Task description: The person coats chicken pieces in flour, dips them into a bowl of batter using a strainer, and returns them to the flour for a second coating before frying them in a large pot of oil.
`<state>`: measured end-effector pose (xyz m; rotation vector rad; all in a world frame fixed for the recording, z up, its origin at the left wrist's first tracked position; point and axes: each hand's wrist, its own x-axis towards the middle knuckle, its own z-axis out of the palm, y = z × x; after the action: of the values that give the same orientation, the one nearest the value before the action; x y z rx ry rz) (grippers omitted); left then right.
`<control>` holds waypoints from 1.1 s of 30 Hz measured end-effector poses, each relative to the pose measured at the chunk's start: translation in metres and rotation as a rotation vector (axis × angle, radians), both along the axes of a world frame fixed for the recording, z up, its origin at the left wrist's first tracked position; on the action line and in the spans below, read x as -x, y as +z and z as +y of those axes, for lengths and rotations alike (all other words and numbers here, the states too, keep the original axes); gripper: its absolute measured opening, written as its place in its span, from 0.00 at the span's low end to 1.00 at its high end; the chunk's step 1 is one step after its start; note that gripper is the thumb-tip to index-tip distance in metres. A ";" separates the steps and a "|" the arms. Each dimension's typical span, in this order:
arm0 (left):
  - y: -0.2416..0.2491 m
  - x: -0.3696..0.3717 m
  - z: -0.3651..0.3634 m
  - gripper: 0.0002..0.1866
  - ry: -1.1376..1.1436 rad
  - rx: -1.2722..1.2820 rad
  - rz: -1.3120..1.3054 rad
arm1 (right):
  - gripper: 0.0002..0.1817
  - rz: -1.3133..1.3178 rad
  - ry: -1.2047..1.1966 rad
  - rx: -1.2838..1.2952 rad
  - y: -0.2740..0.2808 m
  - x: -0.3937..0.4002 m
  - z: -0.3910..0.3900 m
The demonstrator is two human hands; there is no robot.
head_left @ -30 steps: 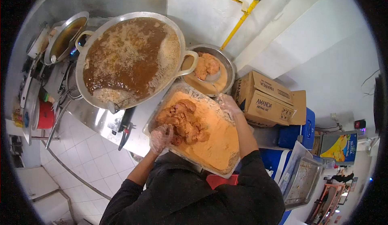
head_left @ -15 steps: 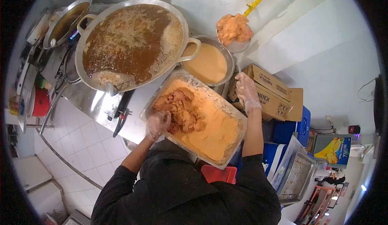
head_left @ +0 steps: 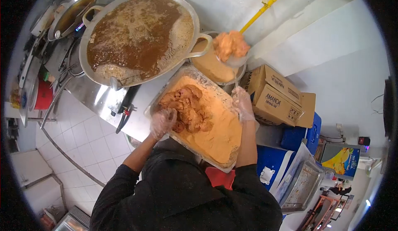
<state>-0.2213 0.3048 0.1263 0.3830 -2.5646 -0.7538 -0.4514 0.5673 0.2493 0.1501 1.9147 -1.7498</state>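
My right hand (head_left: 242, 102), in a clear plastic glove, grips the thin handle of a skimmer (head_left: 237, 61). A heap of wet, orange-coated chicken pieces (head_left: 230, 45) sits on the skimmer, over the rim of a metal bowl of orange liquid (head_left: 213, 67). My left hand (head_left: 163, 122), gloved too, is at the left side of a rectangular tub (head_left: 154, 100), beside a pile of coated chicken (head_left: 188, 106). Its fingers look loosely curled and apart, with nothing visible in them. Orange flour (head_left: 222, 137) covers the tub's right side.
A large two-handled wok of bubbling oil (head_left: 137, 40) stands at the upper left, close to the bowl and tub. Cardboard boxes (head_left: 275, 98) are to the right, above a blue cooler (head_left: 269, 156) and metal trays (head_left: 302, 185). A yellow pipe (head_left: 265, 9) runs along the wall.
My right hand has moved left, bringing the loaded skimmer down and left from beside the wall to above the bowl. My left hand remains near the pile of chicken.
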 end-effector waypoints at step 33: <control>0.012 -0.002 -0.010 0.07 0.070 -0.157 0.105 | 0.13 0.315 0.103 -0.539 -0.034 -0.226 0.089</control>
<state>-0.2193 0.2951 0.1384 0.4678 -2.3889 -0.9272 -0.2259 0.6567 0.2158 -0.0357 2.5404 -1.2077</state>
